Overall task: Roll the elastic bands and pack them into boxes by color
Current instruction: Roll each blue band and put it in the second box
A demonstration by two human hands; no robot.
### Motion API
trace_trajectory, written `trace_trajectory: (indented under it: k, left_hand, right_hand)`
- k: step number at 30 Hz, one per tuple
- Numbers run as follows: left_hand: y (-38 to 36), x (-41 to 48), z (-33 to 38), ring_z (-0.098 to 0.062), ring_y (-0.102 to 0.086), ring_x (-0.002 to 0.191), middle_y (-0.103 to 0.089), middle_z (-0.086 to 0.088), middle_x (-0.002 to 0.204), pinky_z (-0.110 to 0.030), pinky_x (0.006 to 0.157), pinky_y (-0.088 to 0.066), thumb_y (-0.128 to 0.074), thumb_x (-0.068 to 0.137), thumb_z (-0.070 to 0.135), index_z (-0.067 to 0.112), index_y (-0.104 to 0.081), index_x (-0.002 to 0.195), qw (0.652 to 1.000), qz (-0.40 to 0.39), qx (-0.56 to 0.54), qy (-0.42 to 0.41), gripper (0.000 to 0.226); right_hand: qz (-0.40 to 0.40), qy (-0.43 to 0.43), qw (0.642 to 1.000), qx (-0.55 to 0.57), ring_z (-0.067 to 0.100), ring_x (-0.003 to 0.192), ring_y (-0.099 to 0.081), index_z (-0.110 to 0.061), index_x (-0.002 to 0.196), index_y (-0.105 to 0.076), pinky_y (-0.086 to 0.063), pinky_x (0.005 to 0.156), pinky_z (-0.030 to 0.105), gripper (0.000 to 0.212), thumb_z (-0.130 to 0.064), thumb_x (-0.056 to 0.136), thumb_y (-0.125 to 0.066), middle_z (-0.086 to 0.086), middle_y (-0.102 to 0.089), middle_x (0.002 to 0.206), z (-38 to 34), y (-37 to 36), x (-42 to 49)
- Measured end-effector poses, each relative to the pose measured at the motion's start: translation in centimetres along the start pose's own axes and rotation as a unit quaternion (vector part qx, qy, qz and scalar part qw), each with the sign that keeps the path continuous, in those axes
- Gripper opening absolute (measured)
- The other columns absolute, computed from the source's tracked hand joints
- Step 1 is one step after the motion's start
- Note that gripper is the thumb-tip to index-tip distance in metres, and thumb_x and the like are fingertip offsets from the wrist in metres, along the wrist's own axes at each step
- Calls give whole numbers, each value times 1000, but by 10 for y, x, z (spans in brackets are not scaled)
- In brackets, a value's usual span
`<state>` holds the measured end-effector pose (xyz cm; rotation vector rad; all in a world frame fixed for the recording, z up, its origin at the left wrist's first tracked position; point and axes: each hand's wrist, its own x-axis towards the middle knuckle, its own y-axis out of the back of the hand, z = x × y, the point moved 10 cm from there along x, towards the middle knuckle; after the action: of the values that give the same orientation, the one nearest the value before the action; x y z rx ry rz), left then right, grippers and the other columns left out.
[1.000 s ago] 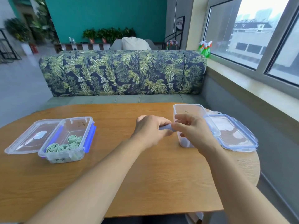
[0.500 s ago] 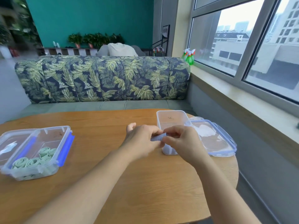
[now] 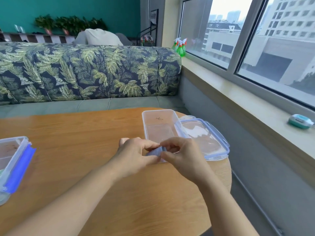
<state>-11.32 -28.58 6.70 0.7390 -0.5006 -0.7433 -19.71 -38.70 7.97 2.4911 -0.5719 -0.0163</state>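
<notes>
— Blue-grey band (image 3: 156, 152): where is it?
— Between the two hands, above the table (image 3: 85, 133), just in front of the near end of the right box (image 3: 159, 120).
— How do the fingers lie?
— The left hand (image 3: 134, 156) pinches the band's left part between curled fingers and thumb. The right hand (image 3: 183, 157) pinches its right end, fingertips bent close together.
— Is it rolled?
— I cannot tell. Only a short ribbed strip shows between the fingers.
— What is in the right box?
— It is clear plastic, upright, with no lid on. The far part of its floor shows as bare plastic. The near end is hidden behind the hands, so I cannot tell what lies there.
— And the lid (image 3: 204, 140)?
— It lies flat just right of that box, against its right wall, by the table's right edge. Its rim and clips are blue.
— The left box (image 3: 16, 139)?
— It sits at the table's left, well apart from the hands, and the picture's edge cuts it off. Its top is open, and a blue latch (image 3: 20, 169) runs along its right side. Most of its inside lies outside the picture, so I cannot tell what it holds.
— Beyond the table?
— A leaf-print sofa (image 3: 88, 72) stands on the far side. Green bottles (image 3: 179, 47) stand on the sill (image 3: 238, 96) at the right.
</notes>
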Motion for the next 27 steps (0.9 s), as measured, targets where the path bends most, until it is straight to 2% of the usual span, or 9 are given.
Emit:
trace_trajectory:
  k: [4,6,8,10,12,16,19,24,27]
  left_hand:
    - [11,33,-5,9,-59,103,-66,33,97,-43,110,-35,-63,47,69,61,-56,94,997,37,-67,5,48]
    - [18,49,-19,8,-61,96,-67,30,97,-45,108,-36,-66,54,64,55,-59,92,995,67,-76,25,39]
    - [23,61,-30,3,-60,93,-67,27,91,-34,104,-30,-74,70,49,47,-62,85,992,105,-38,67,20]
    - [25,68,-33,-2,-55,93,-62,25,83,-25,87,-21,-75,79,39,38,-64,85,986,128,23,102,12]
    - [21,75,-38,-5,-53,97,-55,26,79,-26,80,-17,-75,79,41,36,-62,85,982,133,50,123,15]
    - [3,89,-55,-8,-47,115,-55,22,99,-29,81,-18,-74,77,47,39,-56,86,979,97,81,158,22]
    - [-9,96,-57,-11,-40,121,-48,19,104,-31,82,-18,-73,78,49,39,-57,88,978,76,102,163,21]
    - [-4,97,-76,-12,-44,116,-48,16,105,-31,83,-20,-71,83,38,39,-57,90,977,89,57,188,15]
    - [1,93,-91,-13,-50,107,-50,13,104,-32,90,-31,-72,81,33,38,-53,89,971,102,23,213,20]
  right_hand:
    - [57,15,996,-67,10,76,-64,-19,94,-76,-46,66,14,18,-7,81,-70,-2,-70,80,-4,48,30]
    - [89,16,990,-111,18,78,-66,-16,93,-76,-49,69,22,17,-7,81,-69,-2,-69,77,-7,75,51]
    - [93,9,984,-151,27,77,-66,-16,87,-76,-52,67,32,12,-9,79,-69,1,-69,76,-9,89,74]
    - [66,1,979,-194,28,70,-61,-15,83,-75,-49,60,31,9,-12,76,-70,6,-70,78,-8,89,96]
    - [30,0,969,-246,22,64,-51,-14,78,-74,-43,56,28,7,-12,72,-72,9,-69,78,-3,79,115]
    - [-54,-34,940,-336,23,71,-59,-22,75,-70,-43,55,25,14,-15,68,-79,2,-67,79,24,46,141]
    - [-98,-33,915,-391,25,85,-64,-17,90,-75,-56,70,33,21,-19,70,-79,3,-71,93,40,24,151]
    - [-123,-26,908,-400,26,92,-65,-16,95,-76,-56,77,36,23,-20,72,-78,6,-71,100,46,9,161]
    - [-137,-22,909,-393,26,93,-66,-15,98,-75,-56,74,33,27,-23,73,-80,6,-72,102,41,-4,165]
